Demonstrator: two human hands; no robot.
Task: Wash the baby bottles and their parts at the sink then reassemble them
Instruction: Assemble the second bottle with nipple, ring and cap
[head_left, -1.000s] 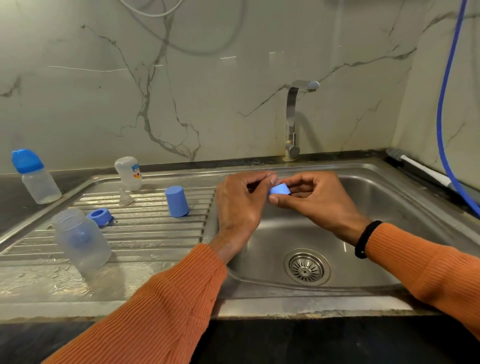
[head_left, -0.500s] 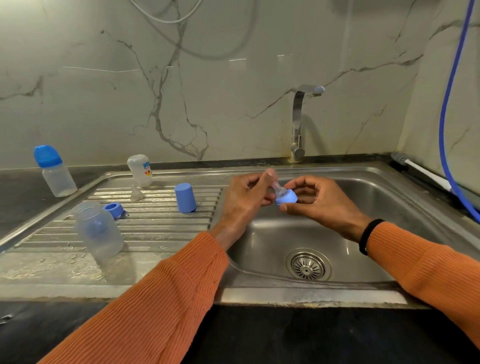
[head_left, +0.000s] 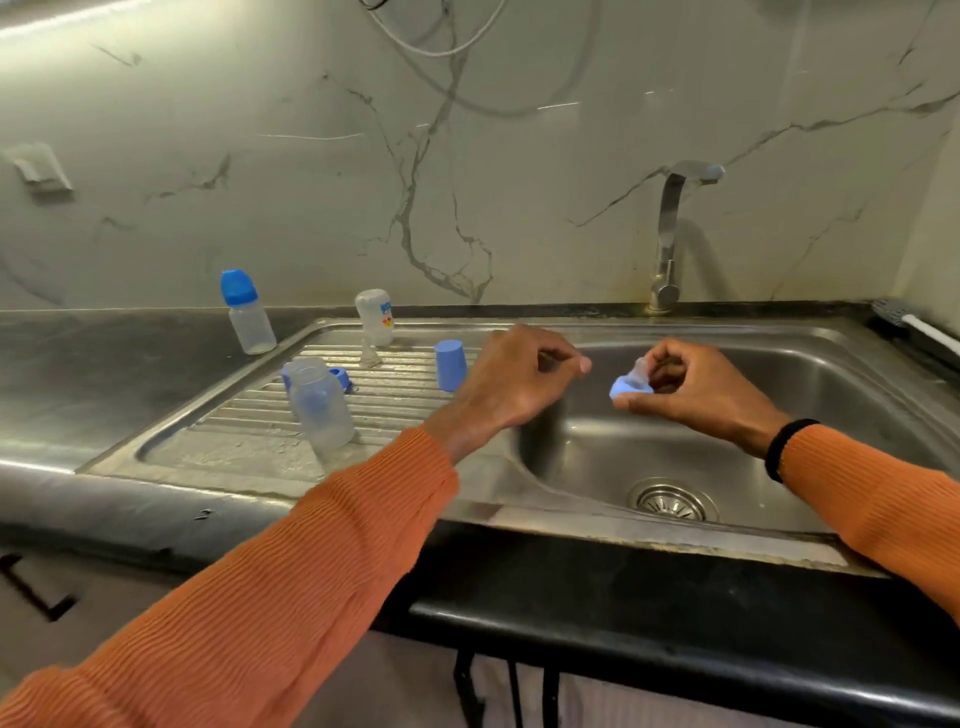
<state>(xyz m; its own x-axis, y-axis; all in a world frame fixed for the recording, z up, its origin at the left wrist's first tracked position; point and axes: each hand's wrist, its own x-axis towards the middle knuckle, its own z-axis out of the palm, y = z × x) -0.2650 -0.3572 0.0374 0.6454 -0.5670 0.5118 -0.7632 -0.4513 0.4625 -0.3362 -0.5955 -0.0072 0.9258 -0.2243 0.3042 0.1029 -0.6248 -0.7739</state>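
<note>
You are in the reassembly stage, by the look of it: the tap (head_left: 675, 228) is dry and your right hand (head_left: 696, 389) pinches a blue collar ring with a clear teat (head_left: 631, 383) seated in it, held over the left part of the steel sink basin (head_left: 675, 447). Your left hand (head_left: 509, 384) hovers just left of it over the basin's edge, fingers curled loosely and grasping nothing that I can see.

The next move probably calls for a bottle body. The nearest open one is the clear bottle (head_left: 319, 405) standing on the ribbed draining board (head_left: 249, 431), well left of your hands; your free left hand is best placed to fetch it. Then the ring needs to meet the neck squarely before you twist, since the threads are fine plastic and the parts look wet.

Behind it lies a second blue ring (head_left: 340, 376), partly hidden. A blue cap (head_left: 450, 365), a plain smooth cylinder, stands upright near your left hand. Farther back, a small printed bottle (head_left: 375, 317) stands with a loose clear teat (head_left: 369, 356) just in front of it. A finished bottle with a blue cap (head_left: 247, 312) stands on the dark counter, far left. The translucent plastic is soft-edged and light, so it will tip easily on the ribs.
</note>
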